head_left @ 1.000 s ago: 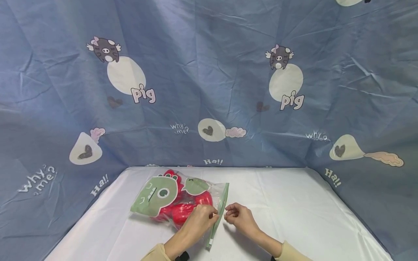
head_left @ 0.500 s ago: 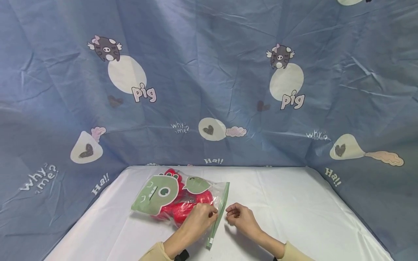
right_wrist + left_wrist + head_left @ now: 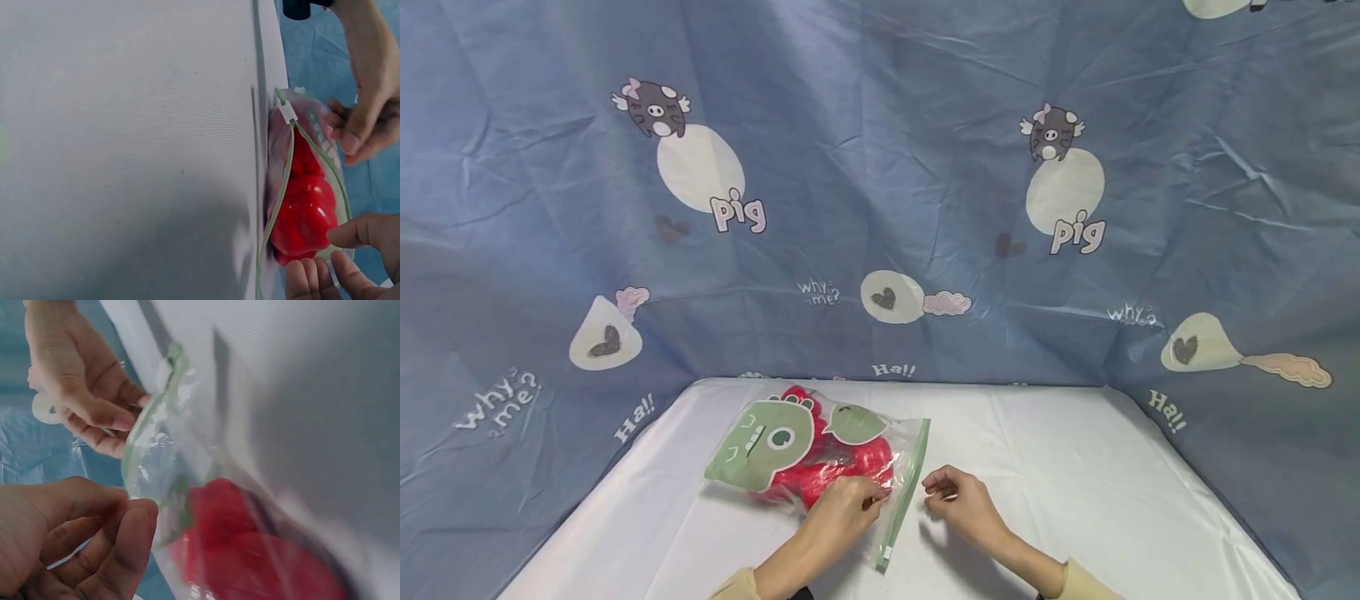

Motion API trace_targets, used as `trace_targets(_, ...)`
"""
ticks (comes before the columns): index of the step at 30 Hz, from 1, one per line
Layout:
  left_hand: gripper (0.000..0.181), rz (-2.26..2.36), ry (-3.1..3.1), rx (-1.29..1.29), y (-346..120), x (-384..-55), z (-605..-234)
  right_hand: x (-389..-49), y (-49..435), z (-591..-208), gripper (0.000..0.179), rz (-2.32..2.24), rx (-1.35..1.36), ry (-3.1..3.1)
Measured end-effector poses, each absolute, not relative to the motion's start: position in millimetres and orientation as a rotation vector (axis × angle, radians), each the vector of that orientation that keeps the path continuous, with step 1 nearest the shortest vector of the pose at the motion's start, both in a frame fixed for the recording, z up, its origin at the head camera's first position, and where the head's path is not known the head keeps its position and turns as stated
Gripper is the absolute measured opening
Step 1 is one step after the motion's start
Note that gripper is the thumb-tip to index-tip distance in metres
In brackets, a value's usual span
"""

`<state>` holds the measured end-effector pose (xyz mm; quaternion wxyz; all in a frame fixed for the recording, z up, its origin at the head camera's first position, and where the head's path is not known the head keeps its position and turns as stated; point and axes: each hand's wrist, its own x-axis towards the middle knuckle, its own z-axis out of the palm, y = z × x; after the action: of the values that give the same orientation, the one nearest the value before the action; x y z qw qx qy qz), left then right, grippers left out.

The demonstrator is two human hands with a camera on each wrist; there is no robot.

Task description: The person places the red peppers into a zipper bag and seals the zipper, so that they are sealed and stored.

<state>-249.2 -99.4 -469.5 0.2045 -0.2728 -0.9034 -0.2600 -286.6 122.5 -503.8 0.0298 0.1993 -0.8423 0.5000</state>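
Observation:
A clear zip bag [image 3: 831,450] with green dinosaur prints lies on the white table. Inside are glossy red lobed things [image 3: 304,215] that look like bell peppers. The bag's mouth stands parted in the right wrist view, its white slider [image 3: 287,112] at the near end of the green zip strip [image 3: 904,496]. My left hand [image 3: 842,510] is over the bag beside the strip, thumb and index finger pinching the clear film by the rim. Just right of the strip, my right hand [image 3: 966,502] hovers with loosely bent fingers, thumb and fingertips apart.
White cloth covers the table [image 3: 1075,467]. A blue printed curtain [image 3: 850,192] hangs behind it and along both sides. The bag sits left of centre, towards the back.
My left hand has shifted slightly left and back from the zip strip. The right hand keeps nearly the same place. The whole head view has drifted a little.

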Motion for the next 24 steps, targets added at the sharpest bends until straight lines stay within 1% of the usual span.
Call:
trace_targets(8, 0.007, -0.657, -2.514, -0.781, -114.3, -236.6, -473.7, -284.0, 124.5, -496.6, 0.023, 1.571, 0.636, -2.620)
trace_targets(17, 0.010, -0.591, -2.469, -0.791, -115.4, -225.5, -477.3, -280.8, 123.5, -493.8, 0.025, 1.577, 0.675, -2.626)
trace_targets(24, 0.012, -0.623, -2.430, -0.861, -115.9, -219.6, -482.0, -276.9, 123.5, -495.3, 0.024, 1.573, 0.680, -2.623)
